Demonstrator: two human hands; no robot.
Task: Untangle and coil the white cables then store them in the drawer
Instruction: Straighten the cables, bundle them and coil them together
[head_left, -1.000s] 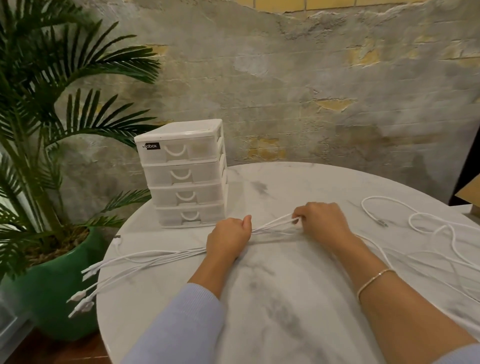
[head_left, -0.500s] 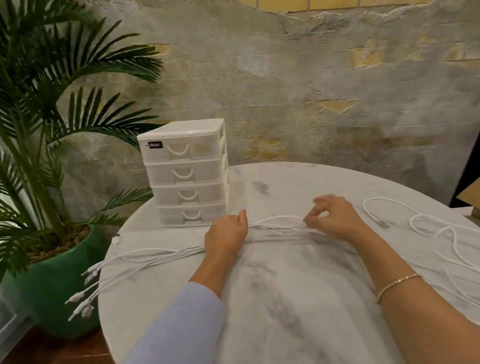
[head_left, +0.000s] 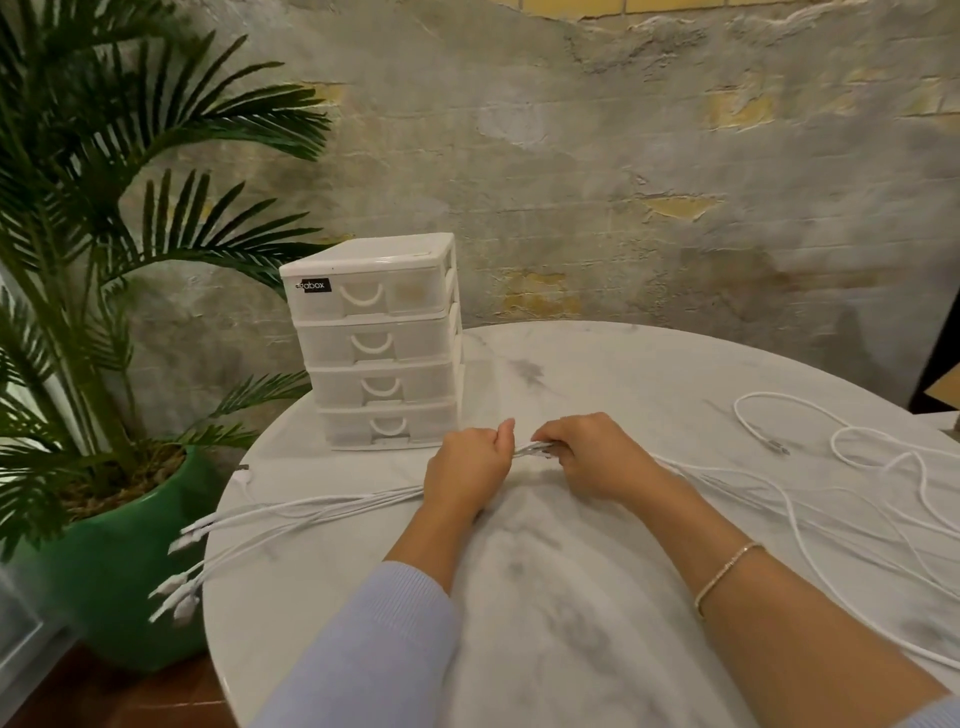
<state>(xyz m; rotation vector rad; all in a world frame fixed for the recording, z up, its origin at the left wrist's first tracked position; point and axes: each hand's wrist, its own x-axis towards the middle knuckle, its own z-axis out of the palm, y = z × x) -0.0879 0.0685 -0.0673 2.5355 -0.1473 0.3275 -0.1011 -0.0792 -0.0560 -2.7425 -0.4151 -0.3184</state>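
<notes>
On the round marble table (head_left: 519, 623), near its middle: a bundle of white cables (head_left: 332, 506) lies stretched across the top, plug ends hanging off the left edge, the rest trailing right in loose strands and loops. Person's left hand (head_left: 467, 467) has its fingers curled round the bundle, thumb up. Right hand (head_left: 592, 457) sits just beside it, fingers curled and pinching the same strands; a short run of cable shows between the two fists. One separate cable (head_left: 831, 436) lies looped at the far right, apart from the bundle. Four-drawer white plastic unit (head_left: 374, 343) stands just behind the hands, all four drawers closed. Green pot with a palm (head_left: 104, 561) off the table's left. Judgement on progress: early. Strands look gathered and roughly aligned on the left side, so untangling seems partly done; no coil formed yet, nothing stored, no drawer opened. Left to do: coil the gathered length, deal with the loose right-hand loops, open a drawer, put everything inside.
</notes>
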